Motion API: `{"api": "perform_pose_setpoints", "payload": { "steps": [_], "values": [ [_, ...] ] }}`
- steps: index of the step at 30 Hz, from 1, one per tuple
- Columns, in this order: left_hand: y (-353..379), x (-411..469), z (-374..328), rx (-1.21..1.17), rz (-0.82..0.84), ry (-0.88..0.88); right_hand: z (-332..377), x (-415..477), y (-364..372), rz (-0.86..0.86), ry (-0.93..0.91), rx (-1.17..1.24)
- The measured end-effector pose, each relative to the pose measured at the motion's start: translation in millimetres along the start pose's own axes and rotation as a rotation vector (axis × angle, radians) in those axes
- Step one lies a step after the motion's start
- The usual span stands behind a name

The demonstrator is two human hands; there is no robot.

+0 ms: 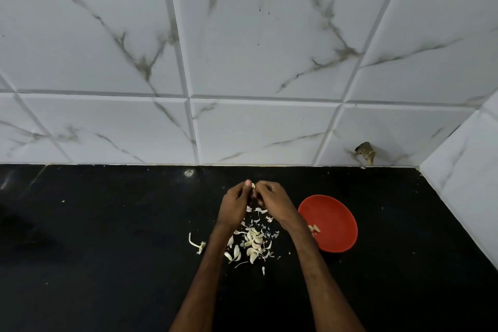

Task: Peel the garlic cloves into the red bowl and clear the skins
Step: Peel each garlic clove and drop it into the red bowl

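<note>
Black counter point(107, 250) below marbled white tiles point(256, 62). Both hands raised over it, fingertips together: left hand point(234, 206) and right hand point(272, 202) each pinching one clove point(253, 185), just beyond a pile point(253, 242) of cloves and skins. Red bowl point(335, 214) just right of the right wrist, a few peeled cloves point(314, 229) inside. Probably light, firm and small, with papery, brittle skin; best pinched at both ends, skin picked from the tip. Long axis and pointing impossible to tell, mostly hidden by fingers. Stem point(196, 244) left of the pile.
</note>
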State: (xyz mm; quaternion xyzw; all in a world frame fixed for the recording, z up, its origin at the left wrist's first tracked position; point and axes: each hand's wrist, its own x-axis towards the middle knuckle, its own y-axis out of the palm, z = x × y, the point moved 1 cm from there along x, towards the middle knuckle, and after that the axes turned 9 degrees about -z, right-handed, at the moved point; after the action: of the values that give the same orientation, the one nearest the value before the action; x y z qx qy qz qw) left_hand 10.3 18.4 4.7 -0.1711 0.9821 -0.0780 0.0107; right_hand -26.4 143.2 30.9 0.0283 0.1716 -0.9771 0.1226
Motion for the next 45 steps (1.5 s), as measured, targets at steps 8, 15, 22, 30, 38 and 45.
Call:
{"api": "perform_pose_setpoints", "payload": {
  "steps": [8, 15, 22, 30, 38, 45],
  "values": [
    [-3.3, -2.5, -3.7, 0.055, -0.053, 0.024, -2.2, 2.7, 0.6, 0.051, -0.009, 0.033],
    [-4.1, -1.3, -8.9, -0.074, -0.012, -0.056, -1.3, 2.1, 1.8, 0.107, -0.045, 0.140],
    [-7.4, -0.7, -9.1, -0.164, 0.093, -0.043, 3.8, -0.7, 1.4, 0.070, -0.057, 0.207],
    [-14.4, 7.6, -5.5, -0.211, 0.042, 0.132, 6.0, -0.1, -5.0, 0.069, -0.057, 0.177],
    [-14.6, 6.9, -2.4, -0.537, -0.064, -0.207, 4.2, 1.7, -1.5, 0.069, -0.072, 0.126],
    [-17.7, 8.2, -4.8, -0.488, -0.139, -0.161, -2.6, 8.4, -15.0, 0.052, -0.112, -0.187]
  ]
}}
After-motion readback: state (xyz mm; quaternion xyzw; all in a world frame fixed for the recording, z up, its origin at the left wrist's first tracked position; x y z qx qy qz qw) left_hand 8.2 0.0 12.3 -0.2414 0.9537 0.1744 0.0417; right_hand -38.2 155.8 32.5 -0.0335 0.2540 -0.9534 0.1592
